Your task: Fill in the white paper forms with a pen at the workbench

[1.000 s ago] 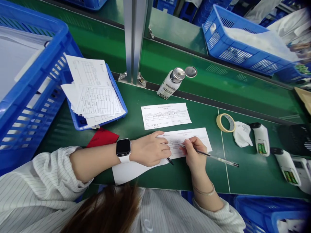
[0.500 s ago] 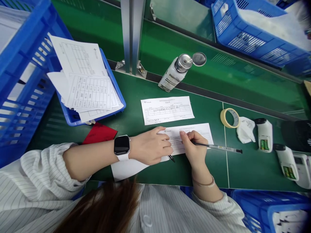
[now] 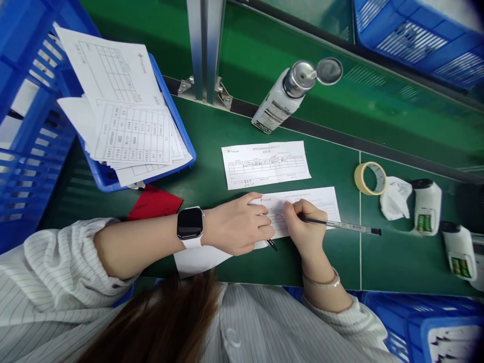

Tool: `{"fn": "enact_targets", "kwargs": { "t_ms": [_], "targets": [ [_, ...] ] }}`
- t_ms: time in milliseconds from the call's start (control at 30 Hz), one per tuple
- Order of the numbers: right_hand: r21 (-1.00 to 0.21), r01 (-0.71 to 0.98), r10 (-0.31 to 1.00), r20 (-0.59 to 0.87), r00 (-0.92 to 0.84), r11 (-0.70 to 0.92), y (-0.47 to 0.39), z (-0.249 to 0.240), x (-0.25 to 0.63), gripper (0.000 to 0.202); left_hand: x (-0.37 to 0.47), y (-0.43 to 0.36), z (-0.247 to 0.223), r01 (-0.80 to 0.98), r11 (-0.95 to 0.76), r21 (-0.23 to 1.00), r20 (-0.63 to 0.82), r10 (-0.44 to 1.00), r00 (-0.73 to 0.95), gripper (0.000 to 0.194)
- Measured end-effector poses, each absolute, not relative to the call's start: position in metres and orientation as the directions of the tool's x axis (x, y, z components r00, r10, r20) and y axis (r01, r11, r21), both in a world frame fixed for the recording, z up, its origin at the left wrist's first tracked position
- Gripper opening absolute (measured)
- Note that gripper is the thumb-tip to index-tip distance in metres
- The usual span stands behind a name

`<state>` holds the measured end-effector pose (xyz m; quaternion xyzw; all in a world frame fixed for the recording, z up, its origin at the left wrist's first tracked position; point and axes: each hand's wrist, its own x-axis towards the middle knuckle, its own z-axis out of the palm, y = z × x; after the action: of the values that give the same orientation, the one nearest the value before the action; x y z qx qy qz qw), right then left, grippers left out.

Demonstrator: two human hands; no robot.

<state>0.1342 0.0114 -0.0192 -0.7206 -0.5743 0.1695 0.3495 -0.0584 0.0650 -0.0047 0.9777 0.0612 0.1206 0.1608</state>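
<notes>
My right hand (image 3: 308, 227) pinches a slim clear pen (image 3: 348, 227) with a black end, its tip over a printed form (image 3: 325, 199). My left hand (image 3: 240, 224), with a watch on the wrist, lies palm down on that form's left part, fingers slightly spread. A black pen tip (image 3: 271, 245) pokes out from under the left fingers; the rest of it is hidden. Another filled-in form (image 3: 266, 164) lies just beyond. Below my left hand a blank white sheet (image 3: 200, 259) shows.
A blue tray (image 3: 191, 159) of papers and a red piece (image 3: 155, 201) are at left, beside blue crates (image 3: 49, 151). A pump bottle (image 3: 278, 103) stands open behind the forms. Tape (image 3: 370, 178), crumpled tissue (image 3: 395, 197) and white devices (image 3: 427, 206) lie right.
The view has shifted slightly, and the bottle, tape and devices appear farther right. My right hand has moved a little to the right along the form, the pen still in it.
</notes>
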Motion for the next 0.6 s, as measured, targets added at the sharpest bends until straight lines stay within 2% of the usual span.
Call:
{"fn": "enact_targets", "kwargs": {
  "t_ms": [400, 600],
  "targets": [
    [-0.708, 0.700, 0.944, 0.160, 0.290, -0.095, 0.0101, -0.0225, 0.1369, 0.036, -0.0576, 0.0648, -0.0055, 0.079, -0.942, 0.327, 0.223, 0.158, 0.962, 0.016],
    [-0.823, 0.559, 0.912, 0.147, 0.383, -0.101, 0.0083, -0.0187, 0.1395, 0.037, -0.0590, 0.0647, -0.0059, 0.079, -0.948, 0.310, 0.244, 0.160, 0.956, 0.015]
  ]
}}
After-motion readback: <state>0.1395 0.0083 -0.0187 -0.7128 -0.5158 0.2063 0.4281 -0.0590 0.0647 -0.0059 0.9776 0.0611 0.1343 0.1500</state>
